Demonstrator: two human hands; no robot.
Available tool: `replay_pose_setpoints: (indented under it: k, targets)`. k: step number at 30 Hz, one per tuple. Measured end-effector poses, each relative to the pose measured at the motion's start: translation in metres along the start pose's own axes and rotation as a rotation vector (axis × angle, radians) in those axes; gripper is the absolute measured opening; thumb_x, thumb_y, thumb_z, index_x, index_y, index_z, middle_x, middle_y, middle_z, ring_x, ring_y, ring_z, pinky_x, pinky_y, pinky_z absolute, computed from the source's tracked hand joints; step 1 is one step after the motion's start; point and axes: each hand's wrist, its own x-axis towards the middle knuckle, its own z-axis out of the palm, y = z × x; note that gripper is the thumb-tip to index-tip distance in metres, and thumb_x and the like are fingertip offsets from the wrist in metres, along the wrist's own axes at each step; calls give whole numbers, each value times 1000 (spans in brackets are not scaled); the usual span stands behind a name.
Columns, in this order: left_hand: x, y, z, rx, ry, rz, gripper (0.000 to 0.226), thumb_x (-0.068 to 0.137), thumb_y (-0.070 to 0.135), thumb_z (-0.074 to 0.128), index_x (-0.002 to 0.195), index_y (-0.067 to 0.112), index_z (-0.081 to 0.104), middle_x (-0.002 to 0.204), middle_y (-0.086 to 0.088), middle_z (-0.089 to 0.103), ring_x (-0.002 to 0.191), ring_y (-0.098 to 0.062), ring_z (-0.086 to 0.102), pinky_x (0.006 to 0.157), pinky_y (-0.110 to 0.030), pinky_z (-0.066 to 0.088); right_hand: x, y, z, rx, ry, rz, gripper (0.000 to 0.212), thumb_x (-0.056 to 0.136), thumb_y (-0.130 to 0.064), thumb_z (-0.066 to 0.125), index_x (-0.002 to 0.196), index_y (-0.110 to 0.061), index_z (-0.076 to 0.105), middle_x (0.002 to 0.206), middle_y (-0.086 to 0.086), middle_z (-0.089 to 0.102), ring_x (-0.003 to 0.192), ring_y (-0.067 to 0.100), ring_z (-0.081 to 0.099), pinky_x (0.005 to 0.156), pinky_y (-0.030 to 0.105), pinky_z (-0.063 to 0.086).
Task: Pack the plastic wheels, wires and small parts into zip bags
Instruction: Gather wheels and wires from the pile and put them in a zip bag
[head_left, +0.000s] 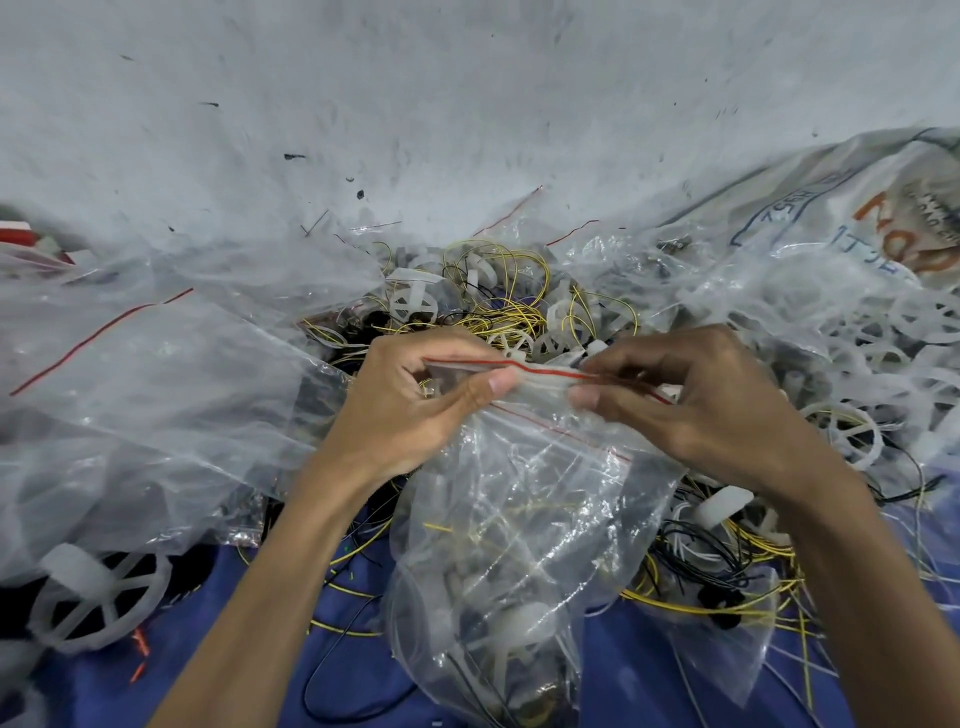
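A clear zip bag (524, 545) with a red-lined top hangs in front of me, holding white plastic wheels and yellow and black wires. My left hand (410, 410) pinches the left part of its red zip strip (545, 371) between thumb and fingers. My right hand (696, 400) pinches the same strip further right. Behind my hands lies a pile of white wheels (415, 301) tangled with yellow wires (509, 306).
Several empty clear zip bags (135, 374) spread at the left. A large printed sack (857, 218) and a heap of white wheels (883, 332) lie at the right. One white wheel (98, 597) sits at lower left on blue cloth (623, 670). The grey floor (415, 104) stretches beyond.
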Motion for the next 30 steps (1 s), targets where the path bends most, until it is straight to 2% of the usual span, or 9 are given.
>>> replay_pose_setpoints:
  k: [1, 3, 6, 9, 14, 19, 23, 27, 30]
  targets:
    - [0, 2, 2, 10, -2, 8, 6, 80, 27, 69, 85, 31, 70, 80, 8, 70, 66, -22, 65, 57, -39, 50, 0, -2, 2, -14, 7, -10, 27, 75, -39, 63, 78, -15, 75, 65, -5, 69, 59, 11, 62, 58, 26, 48]
    - [1, 5, 5, -8, 6, 17, 10, 78, 24, 74, 83, 31, 69, 78, 12, 70, 64, -14, 64, 55, -29, 50, 1, -5, 5, 14, 28, -14, 24, 75, -38, 64, 75, -17, 74, 62, -8, 67, 57, 10, 61, 56, 25, 46]
    - [1, 8, 6, -42, 24, 18, 11, 76, 21, 73, 80, 29, 69, 74, 15, 69, 64, 0, 61, 57, -14, 46, 1, -6, 7, 71, 53, -3, 8, 77, -29, 69, 74, -21, 70, 63, -14, 65, 60, -1, 59, 59, 9, 40]
    - [0, 9, 8, -38, 30, 44, 6, 77, 18, 72, 80, 22, 70, 73, 9, 68, 60, -1, 58, 54, -12, 42, 0, -6, 8, 8, 39, -35, 8, 80, -22, 71, 75, -16, 69, 67, -14, 66, 65, -2, 60, 64, 6, 38]
    - [-1, 11, 16, 19, 72, 106, 6, 78, 14, 73, 82, 10, 71, 68, 1, 66, 58, -12, 59, 52, -18, 44, -1, -8, 7, -201, 72, -167, 11, 79, -18, 66, 73, -8, 67, 63, -6, 65, 61, 7, 57, 59, 7, 35]
    - [2, 20, 8, 138, -5, 91, 12, 77, 18, 71, 88, 14, 71, 77, 9, 68, 68, 1, 63, 61, -9, 44, 0, -14, 15, -184, 91, -195, 20, 82, -29, 65, 77, -10, 70, 69, -6, 67, 65, 5, 58, 59, 10, 40]
    - [7, 32, 0, 386, -80, 162, 10, 76, 25, 73, 82, 16, 74, 74, 7, 67, 67, -5, 61, 64, -14, 43, 1, -11, 23, -293, 131, -219, 15, 83, -20, 62, 76, -7, 66, 69, -2, 63, 61, 16, 57, 57, 33, 46]
    - [6, 39, 5, 609, -8, 160, 4, 75, 23, 70, 71, 21, 68, 69, 16, 57, 63, -6, 55, 59, -24, 44, 1, -14, 36, -398, 257, -184, 8, 79, -7, 59, 72, -5, 57, 65, 0, 56, 57, 29, 52, 58, 36, 43]
    - [6, 36, 6, 651, 49, 121, 9, 75, 19, 72, 69, 21, 66, 67, 14, 57, 62, -10, 57, 57, -33, 49, 3, -13, 34, -332, 182, -139, 11, 83, -15, 61, 78, -6, 63, 71, -1, 61, 62, 25, 57, 58, 35, 45]
